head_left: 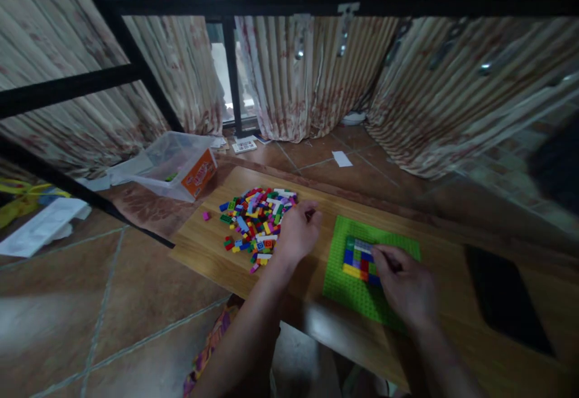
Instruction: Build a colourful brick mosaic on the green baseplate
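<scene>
A green studded baseplate (337, 283) lies on the wooden table, bearing a low block of joined toy bricks (357, 259) in blue, yellow, red, purple, green and pale grey. Over the right side of that block is my right hand (407, 286); its thumb and fingers are pinched together at the bricks' edge, and what is between them is hidden. My left hand (300, 229) hovers at the right edge of a heap of loose toy bricks (253, 220), with its fingers curled closed. Whether it holds a small piece cannot be made out.
A dark flat tablet-like object (504, 298) lies on the table's right end. Beyond the table's left end, a clear plastic bin (169, 163) with an orange label stands on the floor. One pink brick (206, 216) sits apart from the heap. Black metal bars (149, 84) cross in front.
</scene>
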Action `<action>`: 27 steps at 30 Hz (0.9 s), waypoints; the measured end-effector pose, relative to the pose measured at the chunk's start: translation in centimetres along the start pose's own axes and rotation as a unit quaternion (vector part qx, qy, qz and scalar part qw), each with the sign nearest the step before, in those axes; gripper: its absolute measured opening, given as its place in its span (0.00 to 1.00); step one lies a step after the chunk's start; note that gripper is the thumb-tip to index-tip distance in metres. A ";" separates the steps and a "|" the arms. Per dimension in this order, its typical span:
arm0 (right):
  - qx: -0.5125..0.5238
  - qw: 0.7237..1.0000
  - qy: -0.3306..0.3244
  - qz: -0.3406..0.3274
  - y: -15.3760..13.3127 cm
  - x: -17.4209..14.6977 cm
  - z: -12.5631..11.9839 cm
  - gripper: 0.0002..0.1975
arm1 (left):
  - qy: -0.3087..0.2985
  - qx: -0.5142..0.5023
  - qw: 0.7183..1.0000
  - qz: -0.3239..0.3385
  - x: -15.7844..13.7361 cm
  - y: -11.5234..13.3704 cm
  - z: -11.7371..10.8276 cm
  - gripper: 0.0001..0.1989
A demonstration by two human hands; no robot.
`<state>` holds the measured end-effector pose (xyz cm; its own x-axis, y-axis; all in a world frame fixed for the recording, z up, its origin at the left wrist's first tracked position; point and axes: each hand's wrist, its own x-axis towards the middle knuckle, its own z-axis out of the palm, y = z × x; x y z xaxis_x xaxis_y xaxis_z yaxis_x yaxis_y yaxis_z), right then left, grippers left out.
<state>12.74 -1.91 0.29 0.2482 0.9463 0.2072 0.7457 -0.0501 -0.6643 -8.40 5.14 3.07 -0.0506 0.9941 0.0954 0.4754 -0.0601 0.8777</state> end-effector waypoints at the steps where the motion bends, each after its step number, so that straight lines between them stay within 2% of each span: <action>1: -0.004 0.999 0.029 0.015 0.1 0.3 -0.4 0.17 | -0.008 0.000 1.000 0.001 -0.1 0.0 0.3 0.13; 4: -0.008 0.995 0.088 0.049 1.2 1.1 -1.6 0.17 | -0.043 0.006 0.999 0.014 -0.6 0.2 1.3 0.12; 7: -0.009 0.992 0.101 0.070 2.6 1.7 -2.2 0.16 | -0.083 0.011 0.996 0.027 -1.3 0.6 2.5 0.12; 13: -0.051 0.995 0.042 0.069 3.2 2.0 -1.9 0.17 | -0.139 0.057 0.988 0.023 -2.5 1.3 4.5 0.18; 18: -0.042 0.997 -0.020 0.064 3.0 1.6 -1.0 0.18 | -0.166 0.104 0.981 0.002 -3.1 1.9 5.2 0.20; 23: -0.061 0.998 -0.012 0.024 3.1 1.2 -0.4 0.17 | -0.170 0.107 0.980 0.000 -3.2 2.1 5.3 0.22; 27: -0.129 0.987 0.037 -0.088 2.1 0.8 0.4 0.17 | -0.176 0.112 0.978 -0.004 -3.3 2.1 5.3 0.23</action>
<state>14.25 -1.10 -1.21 0.1385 0.9218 0.3621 0.9116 0.0242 -0.4103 -2.56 2.20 2.09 0.2316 0.9661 -0.1139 0.6594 -0.0698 0.7486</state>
